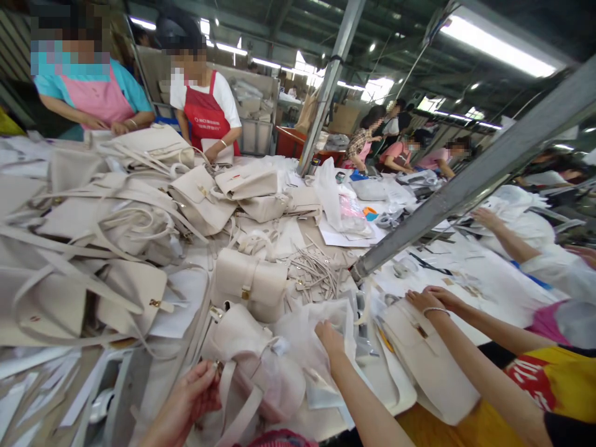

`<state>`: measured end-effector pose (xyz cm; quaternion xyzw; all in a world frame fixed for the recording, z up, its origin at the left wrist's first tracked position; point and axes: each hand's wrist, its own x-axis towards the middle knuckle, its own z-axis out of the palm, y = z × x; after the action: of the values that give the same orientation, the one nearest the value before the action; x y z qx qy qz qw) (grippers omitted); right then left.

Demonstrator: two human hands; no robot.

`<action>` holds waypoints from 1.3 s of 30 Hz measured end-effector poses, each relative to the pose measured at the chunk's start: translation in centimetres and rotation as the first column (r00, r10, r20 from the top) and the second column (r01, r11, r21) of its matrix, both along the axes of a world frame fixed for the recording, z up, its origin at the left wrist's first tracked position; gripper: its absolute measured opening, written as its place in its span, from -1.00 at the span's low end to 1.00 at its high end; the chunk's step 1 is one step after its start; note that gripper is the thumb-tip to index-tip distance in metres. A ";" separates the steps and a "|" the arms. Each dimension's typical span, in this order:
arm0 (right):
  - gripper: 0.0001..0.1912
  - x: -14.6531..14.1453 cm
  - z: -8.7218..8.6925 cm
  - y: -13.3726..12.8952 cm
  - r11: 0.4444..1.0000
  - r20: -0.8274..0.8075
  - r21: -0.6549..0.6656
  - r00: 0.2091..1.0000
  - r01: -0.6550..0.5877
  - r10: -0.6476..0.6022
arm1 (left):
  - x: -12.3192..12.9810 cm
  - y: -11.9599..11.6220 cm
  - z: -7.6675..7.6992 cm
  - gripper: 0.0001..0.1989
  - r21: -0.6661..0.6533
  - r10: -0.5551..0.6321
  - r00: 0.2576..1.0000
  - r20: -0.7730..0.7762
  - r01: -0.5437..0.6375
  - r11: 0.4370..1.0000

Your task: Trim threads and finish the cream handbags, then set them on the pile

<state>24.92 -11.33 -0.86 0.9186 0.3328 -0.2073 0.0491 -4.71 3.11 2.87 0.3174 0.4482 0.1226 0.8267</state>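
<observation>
At the bottom centre my left hand (200,388) is closed, its thumb and finger pinching a small metal clasp (218,366) beside a cream strap (227,388). Right of it a cream handbag (239,335) lies tilted, partly covered by translucent plastic. My right hand (329,338) has its fingers curled onto a translucent plastic bag (305,332); the fingertips are partly hidden. Just beyond stands another cream handbag (251,279) with a gold clasp on its front.
Cream handbags (79,214) and straps pile up on the left. Thin cream strips (316,270) lie mid-table. A metal post (465,180) slants across the right. A co-worker's hands (428,299) rest on a cream bag piece (419,354); people in aprons (212,115) stand across the table.
</observation>
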 end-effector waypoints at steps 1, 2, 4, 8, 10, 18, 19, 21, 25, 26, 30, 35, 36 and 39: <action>-0.83 0.0 -0.4 0.2 1.000 0.022 -0.025 1.000 0.010 -0.010 | 0.0 -0.1 -0.1 -0.49 -0.005 0.010 1.000 -0.009 -0.010 1.000; -0.80 0.0 -0.6 0.3 0.999 0.038 -0.037 0.999 0.014 -0.012 | 0.0 -0.1 -0.2 -0.48 -0.010 0.021 1.000 -0.019 -0.022 1.000; -0.70 -0.2 -0.9 0.2 0.999 0.054 -0.037 0.999 0.000 0.002 | 0.0 -0.3 -0.3 -0.49 -0.016 0.044 0.999 -0.031 -0.044 0.999; -0.63 0.1 -1.7 -0.5 0.999 0.058 -0.040 0.998 0.012 -0.009 | 0.3 -0.3 -0.5 -0.53 -0.033 0.058 0.997 -0.047 -0.059 0.998; -0.67 0.6 -2.3 -0.8 0.997 0.051 -0.050 0.997 0.055 -0.052 | 0.5 -0.2 -0.5 -0.54 -0.039 0.060 0.997 -0.055 -0.062 0.997; -0.78 2.3 -2.7 -2.4 0.990 -0.041 0.045 0.990 0.134 -0.132 | 1.2 -0.2 0.2 -0.60 -0.013 0.053 0.996 -0.077 -0.055 0.998; -0.80 2.5 -2.4 -2.7 0.986 -0.058 0.075 0.988 0.147 -0.143 | 1.3 -0.2 0.3 -0.61 -0.013 0.057 0.995 -0.079 -0.058 0.998; -0.91 3.1 -1.8 -3.3 0.972 -0.109 0.140 0.978 0.190 -0.176 | 1.6 -0.2 0.6 -0.63 -0.015 0.064 0.995 -0.074 -0.065 0.998; -0.82 4.3 -0.6 -4.8 0.917 -0.297 0.300 0.940 0.262 -0.171 | 2.1 -0.2 1.1 -0.62 -0.021 0.041 0.998 -0.042 -0.042 0.999; -0.79 4.6 -0.2 -5.1 0.896 -0.346 0.341 0.924 0.283 -0.160 | 2.1 -0.2 1.1 -0.62 -0.018 0.030 0.999 -0.034 -0.031 0.999; -0.70 5.0 2.1 -6.4 0.761 -0.480 0.476 0.855 0.441 -0.196 | 1.8 0.2 0.5 -0.63 -0.026 -0.011 1.000 -0.017 0.010 1.000; -0.52 3.1 7.8 -7.5 0.417 -0.715 0.558 0.671 0.717 -0.197 | 1.2 1.2 -0.4 -0.62 -0.045 -0.103 0.995 0.006 0.103 0.994; -0.50 2.1 9.1 -7.7 0.327 -0.771 0.544 0.614 0.773 -0.170 | 1.2 1.3 -0.3 -0.61 -0.037 -0.120 0.993 0.015 0.120 0.992; -0.51 -2.2 12.8 -7.6 0.268 -0.826 0.520 0.558 0.811 -0.086 | 1.4 1.5 0.4 -0.59 0.001 -0.161 0.987 0.025 0.161 0.987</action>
<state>22.72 -18.96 11.91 0.7138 0.0742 -0.3133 -0.6219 -3.30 4.59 3.27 0.3504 0.4107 0.0592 0.8397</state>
